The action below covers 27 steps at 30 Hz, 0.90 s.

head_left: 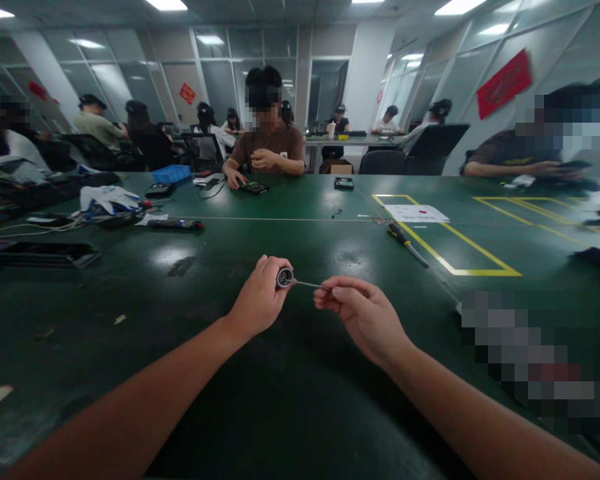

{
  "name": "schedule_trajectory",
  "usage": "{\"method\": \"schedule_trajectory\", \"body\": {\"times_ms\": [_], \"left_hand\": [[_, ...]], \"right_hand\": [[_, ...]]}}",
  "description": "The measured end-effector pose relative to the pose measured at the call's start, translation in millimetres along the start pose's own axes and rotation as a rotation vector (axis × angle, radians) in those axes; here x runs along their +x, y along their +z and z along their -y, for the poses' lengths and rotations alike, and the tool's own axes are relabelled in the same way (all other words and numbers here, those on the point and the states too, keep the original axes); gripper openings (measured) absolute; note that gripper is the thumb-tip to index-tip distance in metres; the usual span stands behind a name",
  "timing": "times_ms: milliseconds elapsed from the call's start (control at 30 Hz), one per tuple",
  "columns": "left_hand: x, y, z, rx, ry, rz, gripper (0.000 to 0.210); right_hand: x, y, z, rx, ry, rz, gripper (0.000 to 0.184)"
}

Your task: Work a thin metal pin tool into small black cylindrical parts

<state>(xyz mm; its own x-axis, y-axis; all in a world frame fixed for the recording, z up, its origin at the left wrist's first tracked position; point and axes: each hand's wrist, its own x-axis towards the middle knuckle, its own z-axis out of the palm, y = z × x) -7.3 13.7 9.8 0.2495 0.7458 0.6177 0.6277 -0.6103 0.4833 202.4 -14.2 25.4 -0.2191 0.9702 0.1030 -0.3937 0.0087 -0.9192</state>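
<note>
Green covers the bench [260,417], and above its near middle two bare hands hold a small job between them. The left hand [259,297] has its grip closed around a dark round part [285,277], whose open, ringed end faces the camera. The right hand [365,308] pinches a thin rod [309,285] between thumb and fingers; the rod runs from its fingertips to the right edge of the round part, though whether it is joined there or only touching cannot be told.

Beyond the right hand lies a screwdriver [407,245] with a black and yellow handle, near a white sheet of paper [417,213] and yellow tape [480,272] on the bench. To the left, white gloves [109,199] lie in a cluttered pile, with a blue basket [171,174] farther back. Across the bench, a co-worker [271,145] in brown handles a dark device [254,188].
</note>
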Motion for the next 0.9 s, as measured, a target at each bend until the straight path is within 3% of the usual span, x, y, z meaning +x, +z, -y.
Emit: {"method": "schedule_trajectory", "body": {"times_ms": [233, 567, 767, 900], "left_hand": [[1.2, -2.7, -3.4, 0.037, 0.004, 0.0, 0.014], [1.2, -0.4, -1.6, 0.1, 0.048, -0.026, 0.016], [1.0, -2.9, -3.4, 0.09, 0.04, -0.034, 0.018], [1.6, -4.7, -3.6, 0.081, 0.033, -0.035, 0.02]], "right_hand": [[-3.8, -2.1, -2.4, -0.162, -0.071, -0.005, 0.014], [-3.7, -0.2, -4.7, -0.163, -0.083, -0.008, 0.014], [-6.1, 1.3, -1.9, -0.165, -0.009, -0.005, 0.022], [-7.2, 2.8, 2.3, -0.283, 0.045, 0.012, 0.03]]}}
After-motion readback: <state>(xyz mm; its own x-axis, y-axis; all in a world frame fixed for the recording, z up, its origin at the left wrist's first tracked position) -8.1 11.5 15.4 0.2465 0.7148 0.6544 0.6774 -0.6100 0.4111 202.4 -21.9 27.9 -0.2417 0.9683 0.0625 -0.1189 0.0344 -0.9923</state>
